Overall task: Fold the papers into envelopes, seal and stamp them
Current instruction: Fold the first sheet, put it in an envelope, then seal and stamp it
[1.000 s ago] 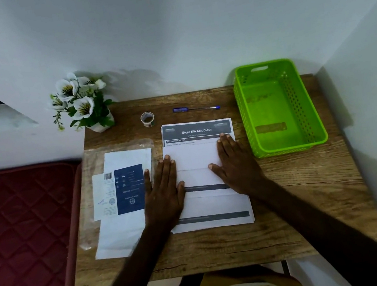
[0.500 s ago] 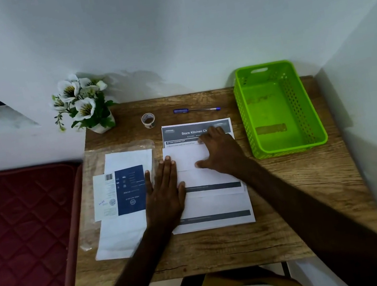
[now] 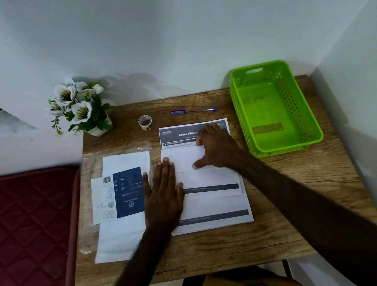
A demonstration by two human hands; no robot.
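A printed sheet (image 3: 217, 221) lies in the middle of the wooden table (image 3: 224, 246), with a white paper (image 3: 184, 161) folded up over its middle. My left hand (image 3: 164, 196) lies flat on the left edge of the folded paper. My right hand (image 3: 218, 147) presses its fingertips on the paper's upper edge, thumb spread out to the left. White envelopes (image 3: 120, 161) in a clear plastic sleeve lie left of the sheet, with a blue and white card (image 3: 128, 192) on top. A small tape roll (image 3: 145, 122) stands behind the sheet.
A blue pen (image 3: 193, 110) lies near the table's back edge. A green plastic basket (image 3: 240, 114) stands at the back right, and a pot of white flowers (image 3: 79, 106) at the back left. A red mattress (image 3: 20, 246) adjoins the table's left side; walls close in behind and right.
My right hand has slid from lying flat on the paper's right part up to its top edge and leftward. My left hand has stayed where it was.
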